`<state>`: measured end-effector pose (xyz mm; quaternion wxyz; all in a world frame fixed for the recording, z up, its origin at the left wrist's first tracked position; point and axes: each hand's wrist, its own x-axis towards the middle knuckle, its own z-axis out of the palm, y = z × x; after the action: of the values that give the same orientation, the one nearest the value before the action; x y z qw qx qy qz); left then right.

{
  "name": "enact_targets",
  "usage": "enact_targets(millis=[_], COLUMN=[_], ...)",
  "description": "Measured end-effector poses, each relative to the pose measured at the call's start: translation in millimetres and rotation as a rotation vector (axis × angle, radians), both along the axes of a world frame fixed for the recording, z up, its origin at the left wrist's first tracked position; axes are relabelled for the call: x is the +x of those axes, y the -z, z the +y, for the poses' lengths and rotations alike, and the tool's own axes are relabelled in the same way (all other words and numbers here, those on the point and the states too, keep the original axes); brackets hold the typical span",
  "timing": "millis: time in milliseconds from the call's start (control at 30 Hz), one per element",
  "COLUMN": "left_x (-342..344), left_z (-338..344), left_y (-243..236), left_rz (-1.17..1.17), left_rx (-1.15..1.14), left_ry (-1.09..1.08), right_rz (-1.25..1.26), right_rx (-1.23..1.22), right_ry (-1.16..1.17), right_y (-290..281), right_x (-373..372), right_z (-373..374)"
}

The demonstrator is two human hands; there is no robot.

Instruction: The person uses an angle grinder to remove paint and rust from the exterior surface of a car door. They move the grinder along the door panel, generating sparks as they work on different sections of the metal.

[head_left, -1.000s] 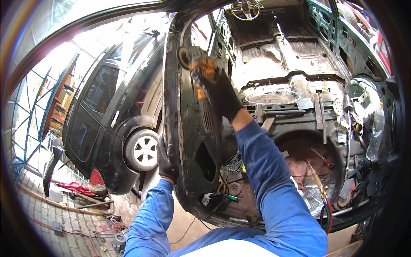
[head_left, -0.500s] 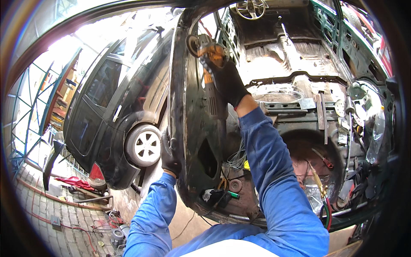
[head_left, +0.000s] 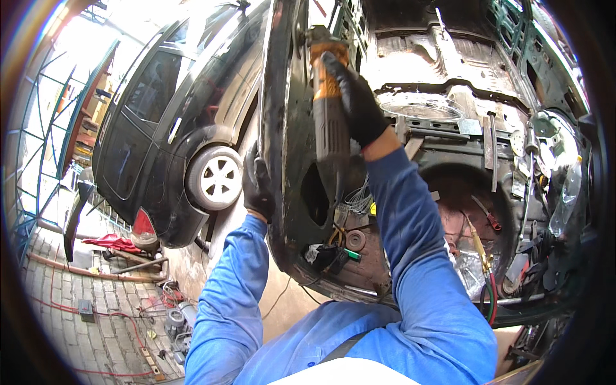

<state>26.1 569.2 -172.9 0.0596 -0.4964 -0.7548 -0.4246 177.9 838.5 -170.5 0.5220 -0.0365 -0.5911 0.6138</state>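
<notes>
An orange and dark grey angle grinder point(head_left: 330, 119) is in my black-gloved right hand point(head_left: 360, 106), whose fingers wrap round its body. The grinder's head and small disc point(head_left: 299, 36) are at the inner edge of a dark body panel point(head_left: 282, 141) of the stripped car shell. Whether the disc touches the metal I cannot tell. Against the outer side of that panel lies my gloved left hand point(head_left: 258, 186), its fingers stretched out along the metal and holding nothing.
To the left stands a black car point(head_left: 173, 128) with a silver wheel point(head_left: 215, 178). Inside the shell lie a red-handled screwdriver point(head_left: 491, 221), a torch with hoses point(head_left: 478, 244), a clear plastic bottle point(head_left: 567, 202) and a wire coil point(head_left: 420, 106). A power cord crosses the floor.
The grinder now stands straighter, its disc seen nearly edge-on where its face showed before. My view has shifted forward and down. My left hand stays at the panel.
</notes>
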Motion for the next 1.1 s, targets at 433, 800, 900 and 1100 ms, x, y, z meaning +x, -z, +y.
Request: enact_targets(millis=[433, 800, 900, 1100], left_x=[-16.5, -26.4, -16.2, 48.2], left_z=[-0.4, -160.4, -259.0, -501.3], left_y=[7.1, -15.6, 38.9, 219.3], left_rz=[0.018, -0.331, -0.495, -1.019], left_rx=[0.004, -0.017, 0.050, -0.093], left_ry=[0.026, 0.096, -0.028, -0.448], right_rz=[-0.043, -0.148, -0.199, -0.100], right_rx=[-1.123, -1.230, -1.118, -1.032], right_ry=[-0.740, -0.789, -0.781, -0.674], right_y=[27.6, 71.3, 68.6, 52.0], right_x=[56.7, 103.9, 103.7, 91.4], right_z=[-135.8, -258.2, -264.2, -261.5])
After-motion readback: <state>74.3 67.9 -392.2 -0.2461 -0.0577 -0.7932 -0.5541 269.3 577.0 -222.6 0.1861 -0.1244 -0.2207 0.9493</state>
